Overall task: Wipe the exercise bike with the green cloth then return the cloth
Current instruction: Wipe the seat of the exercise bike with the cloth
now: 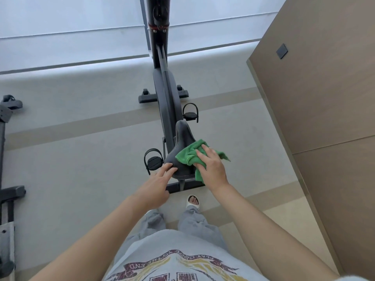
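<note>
The dark exercise bike [165, 92] stands straight ahead of me, its black saddle [181, 136] nearest. A crumpled green cloth [187, 156] lies over the saddle's right rear side and hangs off its edge. My right hand [212, 167] presses flat on the cloth with straight fingers. My left hand [158, 184] reaches to the saddle's rear left rim, with its fingertips touching the rim. Pedals with straps show on both sides of the frame.
A brown wall panel [316, 102] with a dark square switch rises close on the right. Another piece of black gym equipment [8, 179] stands along the left edge. Grey floor with beige stripes lies around the bike, a window ledge beyond. My feet stand behind the bike's rear stabiliser.
</note>
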Demonstrator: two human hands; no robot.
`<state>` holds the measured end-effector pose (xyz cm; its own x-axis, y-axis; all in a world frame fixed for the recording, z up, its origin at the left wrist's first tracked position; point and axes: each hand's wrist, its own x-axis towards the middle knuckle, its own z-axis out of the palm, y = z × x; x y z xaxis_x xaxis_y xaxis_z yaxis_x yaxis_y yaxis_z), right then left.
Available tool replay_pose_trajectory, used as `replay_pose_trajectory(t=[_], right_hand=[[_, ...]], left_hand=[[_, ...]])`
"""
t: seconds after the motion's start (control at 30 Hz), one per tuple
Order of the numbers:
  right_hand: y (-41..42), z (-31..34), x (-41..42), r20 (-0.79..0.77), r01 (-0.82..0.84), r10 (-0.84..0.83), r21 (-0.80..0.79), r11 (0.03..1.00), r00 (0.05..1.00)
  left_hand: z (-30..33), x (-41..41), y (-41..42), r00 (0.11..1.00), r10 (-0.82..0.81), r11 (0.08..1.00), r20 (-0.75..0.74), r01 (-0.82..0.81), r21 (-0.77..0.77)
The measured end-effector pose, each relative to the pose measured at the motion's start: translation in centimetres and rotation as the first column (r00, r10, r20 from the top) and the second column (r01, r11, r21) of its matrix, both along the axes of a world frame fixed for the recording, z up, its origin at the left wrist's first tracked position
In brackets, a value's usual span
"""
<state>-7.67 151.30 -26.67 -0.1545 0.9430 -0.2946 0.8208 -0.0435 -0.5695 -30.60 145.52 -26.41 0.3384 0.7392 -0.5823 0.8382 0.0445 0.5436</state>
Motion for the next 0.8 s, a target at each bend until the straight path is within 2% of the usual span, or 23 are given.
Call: replay_pose_trajectory(t=[0.2, 0.37, 0.6, 0.8], right_hand=[[7.4, 0.3, -3.6, -0.108, -0.002, 0.000, -0.015, 1.000, 0.994], [7.2, 0.4, -2.6, -0.153, 0.001, -0.006, -0.038, 0.999, 0.988], [-3.0, 0.5, 1.6, -0.026, -0.151, 0.152, 0.024, 0.988, 0.988], [0.7, 0.4, -1.0, -0.001, -0.085, 0.085, 0.014, 0.996, 0.996]], left_hand=[[0.1, 0.2, -0.1, 1.000, 0.002, 1.000, -0.012, -0.002, -0.004], [0.1, 0.3, -0.1, 1.000, -0.012, 1.000, -0.014, 0.012, -0.026], [-0.1, -0.2, -0.2, 0.998, -0.050, 0.999, -0.026, 0.050, -0.013], [-0.6, -0.4, -0.3, 0.999, -0.041, 0.999, 0.002, 0.041, -0.015]])
